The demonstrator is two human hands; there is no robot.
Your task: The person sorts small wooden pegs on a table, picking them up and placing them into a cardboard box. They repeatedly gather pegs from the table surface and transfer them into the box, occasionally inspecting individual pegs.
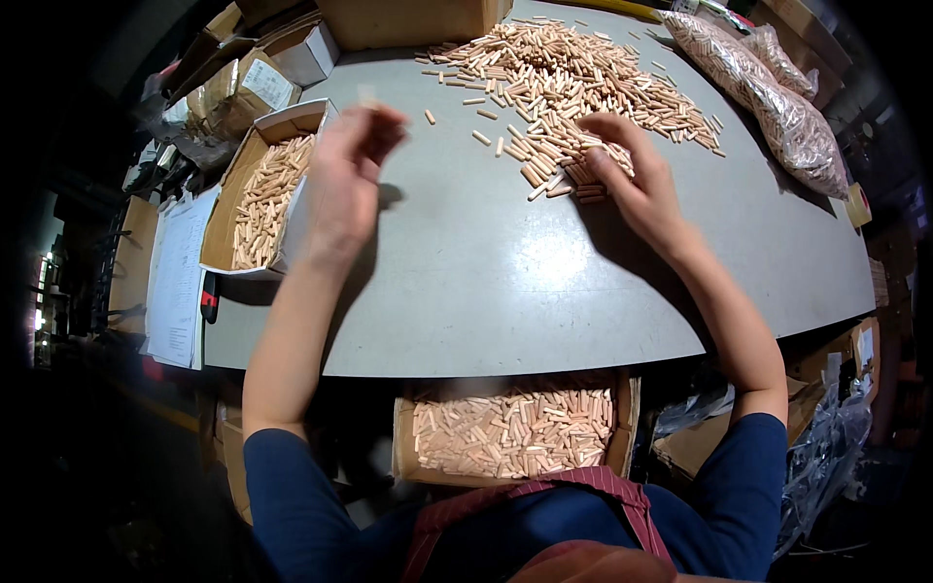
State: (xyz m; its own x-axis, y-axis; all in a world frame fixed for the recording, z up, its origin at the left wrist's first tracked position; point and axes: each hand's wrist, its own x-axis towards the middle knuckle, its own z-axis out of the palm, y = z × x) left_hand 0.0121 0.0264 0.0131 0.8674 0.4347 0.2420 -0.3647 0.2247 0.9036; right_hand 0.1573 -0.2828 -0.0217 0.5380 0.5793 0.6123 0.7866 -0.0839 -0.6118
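Note:
A large heap of short wooden dowels (544,58) spreads over the far middle of the grey table (457,282). At the heap's near right edge rests my right hand (641,180), thumb and forefinger apart and curved over dowels. Some dowels show between them and below the thumb; its other fingers are hidden. My left hand (345,185) is raised over the table beside a white carton (287,238) that holds more dowels. Motion smears its fingers, and a pale blur shows at their tips, too unclear to name.
Below the table's front edge sits a cardboard box (403,437) of dowels. Clear plastic bags (768,102) full of dowels lie at the far right, near a tape roll (857,206). Paper sheets (175,282) and a red-black tool (209,298) are at the left.

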